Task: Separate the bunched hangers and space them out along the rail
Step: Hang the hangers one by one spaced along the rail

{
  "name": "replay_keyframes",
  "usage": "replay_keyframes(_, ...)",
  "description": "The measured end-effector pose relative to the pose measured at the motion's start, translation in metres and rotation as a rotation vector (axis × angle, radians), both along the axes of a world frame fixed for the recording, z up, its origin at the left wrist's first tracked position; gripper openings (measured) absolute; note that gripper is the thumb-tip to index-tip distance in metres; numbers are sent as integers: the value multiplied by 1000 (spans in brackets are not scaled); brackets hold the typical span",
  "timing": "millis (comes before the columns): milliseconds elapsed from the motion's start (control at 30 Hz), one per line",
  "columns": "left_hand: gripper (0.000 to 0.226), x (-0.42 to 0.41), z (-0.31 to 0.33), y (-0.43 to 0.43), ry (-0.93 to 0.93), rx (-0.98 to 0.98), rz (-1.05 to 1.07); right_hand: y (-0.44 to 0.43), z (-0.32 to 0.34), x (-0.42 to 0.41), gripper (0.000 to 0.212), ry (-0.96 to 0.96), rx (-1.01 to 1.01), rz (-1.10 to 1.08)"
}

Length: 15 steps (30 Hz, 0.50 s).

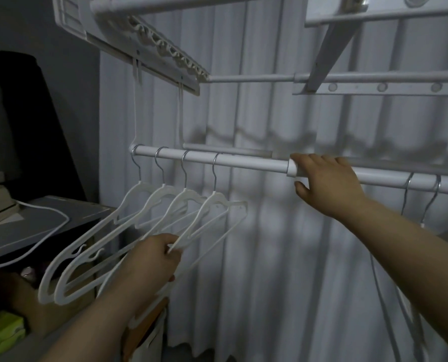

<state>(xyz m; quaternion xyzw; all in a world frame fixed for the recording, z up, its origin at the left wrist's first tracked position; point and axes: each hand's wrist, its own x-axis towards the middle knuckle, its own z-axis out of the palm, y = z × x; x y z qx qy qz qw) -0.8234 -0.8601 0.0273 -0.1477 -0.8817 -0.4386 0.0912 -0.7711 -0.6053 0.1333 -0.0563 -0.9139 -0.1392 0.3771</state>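
Hanging from the left end of the rail (243, 163), four white hangers (149, 205) sit with their metal hooks set apart from one another along the tube. Their bodies are turned crosswise to the rail, each long axis slanting from the shoulder under the hook down and toward me, so the near tips point low and to the left of the rail's end. The fourth hanger (212, 212), the one nearest the rail's middle, is the one I have hold of: my left hand (152, 259) is below the rail, forearm coming up from beneath, fingers curled and pinching the lower end of its thin arm. My right hand (327, 178) is on the rail itself, right of its middle, fingers laid over the top at a thicker collar and thumb tucked under, arm stretched out from the lower right. My two hands are well apart. Two further hangers (424, 194) hook over the rail's right end. A pleated white curtain (270, 257) hangs behind the rail, and a grey desk (47, 223) with a white cable (45, 236) lies below its left end.
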Motion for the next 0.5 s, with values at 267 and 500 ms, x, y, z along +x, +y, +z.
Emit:
replay_keyframes(267,47,38,30,24,335,-67,78,17,-10,27,51,64,78,57)
replay_keyframes(500,21,92,15,118,255,183,-453,73,-4,85,47,80,151,-64)
